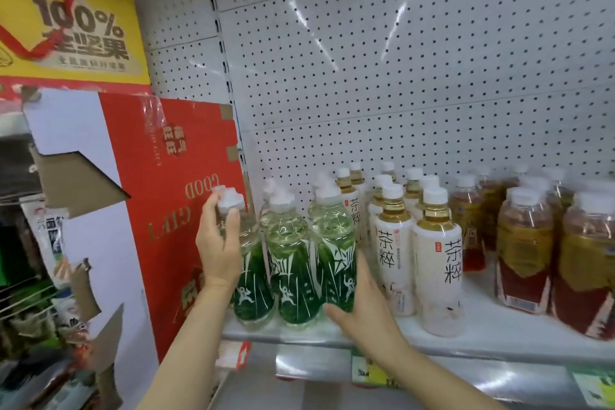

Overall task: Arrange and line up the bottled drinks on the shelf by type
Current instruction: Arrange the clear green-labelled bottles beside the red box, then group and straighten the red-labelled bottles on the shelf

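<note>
Several green-labelled bottles [289,263] with white caps stand at the left end of the white shelf [482,333]. My left hand [218,243] grips the neck of the leftmost green bottle [248,289], just under its cap. My right hand [362,303] wraps the lower body of the front right green bottle [334,243]. To their right stand several white-labelled tea bottles [437,263], then several red-labelled bottles [524,253] at the far right.
A red and white cardboard display [156,210] stands close against the left side of the shelf. A white pegboard [399,76] forms the back wall. Price tags [369,373] hang on the shelf's front edge. Packaged goods [50,243] sit at the far left.
</note>
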The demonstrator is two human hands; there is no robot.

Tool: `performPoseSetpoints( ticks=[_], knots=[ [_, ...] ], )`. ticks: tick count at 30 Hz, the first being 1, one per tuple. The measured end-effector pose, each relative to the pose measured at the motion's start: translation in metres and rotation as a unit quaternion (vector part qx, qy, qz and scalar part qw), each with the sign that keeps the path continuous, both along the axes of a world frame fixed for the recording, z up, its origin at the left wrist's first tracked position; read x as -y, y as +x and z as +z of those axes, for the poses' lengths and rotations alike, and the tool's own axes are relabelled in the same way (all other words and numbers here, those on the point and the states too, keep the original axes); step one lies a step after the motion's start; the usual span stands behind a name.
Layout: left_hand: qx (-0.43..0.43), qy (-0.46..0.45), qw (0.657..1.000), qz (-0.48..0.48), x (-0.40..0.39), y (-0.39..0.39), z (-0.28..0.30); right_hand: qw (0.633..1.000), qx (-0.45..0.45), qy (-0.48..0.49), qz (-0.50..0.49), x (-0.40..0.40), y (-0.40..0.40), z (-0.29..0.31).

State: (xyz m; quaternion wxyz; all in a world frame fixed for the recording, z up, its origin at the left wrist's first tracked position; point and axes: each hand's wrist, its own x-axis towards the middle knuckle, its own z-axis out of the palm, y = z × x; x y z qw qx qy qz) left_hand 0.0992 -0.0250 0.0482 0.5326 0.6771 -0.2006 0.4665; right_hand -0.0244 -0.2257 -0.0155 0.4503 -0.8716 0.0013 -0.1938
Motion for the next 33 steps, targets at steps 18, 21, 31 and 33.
performPoseSetpoints(
  ticks=[18,21,31,33],
  knots=[
    [0.028,0.151,0.984,0.090,0.065,-0.062,-0.050,0.972,0.053,-0.222,-0.059,0.010,-0.009,0.000],
    [0.070,0.188,0.978,0.046,0.092,-0.076,-0.035,0.908,0.260,-0.314,-0.098,0.031,-0.031,-0.005],
    [-0.048,0.374,0.926,0.025,0.182,-0.029,0.119,0.825,0.405,-0.367,-0.145,0.133,-0.051,0.046],
    [-0.120,0.454,0.881,0.058,0.202,0.005,0.146,0.825,0.400,-0.372,-0.143,0.144,-0.044,0.063]
  ],
)
